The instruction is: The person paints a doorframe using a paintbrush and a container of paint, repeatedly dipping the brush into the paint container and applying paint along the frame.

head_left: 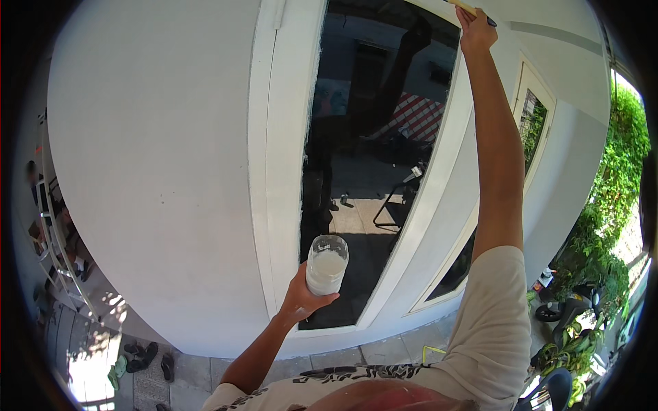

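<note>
My left hand (301,294) grips a clear plastic container (326,266) with white liquid inside, held in front of a dark glass pane (349,103) in a white frame (271,157). High at the upper right, my raised right hand (478,31) is closed on a brush with a pale wooden handle (465,8), at the upper part of the frame beside the pane; its bristle end is too small or cut off to make out.
White wall (151,151) surrounds the frame, with another framed window (531,116) to the right. An aluminium ladder (60,253) and blurred people are far left. Shoes (140,356) lie on paving below; a scooter (569,308) and greenery (617,157) are at right.
</note>
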`<state>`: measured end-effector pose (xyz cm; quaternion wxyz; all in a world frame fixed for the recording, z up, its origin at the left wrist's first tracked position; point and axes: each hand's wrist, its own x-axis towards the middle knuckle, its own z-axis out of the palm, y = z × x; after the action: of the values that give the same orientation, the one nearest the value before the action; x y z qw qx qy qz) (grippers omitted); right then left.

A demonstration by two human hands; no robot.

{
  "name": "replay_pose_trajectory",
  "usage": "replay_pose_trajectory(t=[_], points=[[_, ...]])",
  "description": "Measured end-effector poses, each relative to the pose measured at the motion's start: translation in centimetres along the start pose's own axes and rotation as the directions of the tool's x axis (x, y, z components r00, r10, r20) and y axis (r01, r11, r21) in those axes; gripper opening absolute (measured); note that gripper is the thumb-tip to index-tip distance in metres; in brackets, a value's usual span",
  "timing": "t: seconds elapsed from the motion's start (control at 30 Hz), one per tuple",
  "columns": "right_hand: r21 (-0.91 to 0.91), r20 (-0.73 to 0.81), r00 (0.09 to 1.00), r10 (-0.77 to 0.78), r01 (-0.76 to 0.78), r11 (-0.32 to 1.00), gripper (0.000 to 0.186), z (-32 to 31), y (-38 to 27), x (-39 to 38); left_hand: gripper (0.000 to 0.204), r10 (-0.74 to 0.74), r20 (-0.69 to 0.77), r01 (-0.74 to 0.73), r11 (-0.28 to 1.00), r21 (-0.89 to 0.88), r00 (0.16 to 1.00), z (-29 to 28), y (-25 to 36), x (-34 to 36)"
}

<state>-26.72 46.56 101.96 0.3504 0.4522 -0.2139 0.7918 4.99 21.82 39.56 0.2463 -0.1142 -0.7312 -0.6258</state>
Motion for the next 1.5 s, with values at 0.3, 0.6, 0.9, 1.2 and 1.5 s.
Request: replay_pose_trajectory(t=[0.3, 0.6, 0.9, 1.2, 1.5], points=[[-0.328, 0.203, 0.954, -0.223, 0.280, 0.902, 0.022, -2.6, -0.1, 3.8, 0.093, -0.040, -0.055, 0.042, 0.998, 0.039, 0.998, -0.5, -0.7, -1.0], [-0.644, 0.556, 0.627, -0.546, 0.740, 0.193, 0.016, 6.7, -0.5, -4.5, 0.094, -0.104, -0.102, 0.107, 0.994, 0.024, 0.989, -2.7, -1.2, -2.8], [-0.396, 0.463, 0.820, -0.337, 0.532, 0.749, 0.024, 14.4, 2.0, -3.5, 0.093, -0.123, -0.077, 0.120, 0.992, -0.032, 0.989, -3.7, -1.4, -2.4], [-0.901, 0.331, 0.729, -0.599, 0.432, 0.028, 0.048, 1.5, -4.7, -1.5, 0.092, -0.055, -0.128, 0.056, 0.998, 0.010, 0.990, -6.8, -1.7, -4.6], [-0.422, 0.550, 0.589, -0.593, 0.808, 0.411, 0.018, 21.3, 4.5, -11.1, 0.089, -0.068, -0.076, 0.065, 0.997, -0.043, 0.995, -7.0, -1.4, -3.3]])
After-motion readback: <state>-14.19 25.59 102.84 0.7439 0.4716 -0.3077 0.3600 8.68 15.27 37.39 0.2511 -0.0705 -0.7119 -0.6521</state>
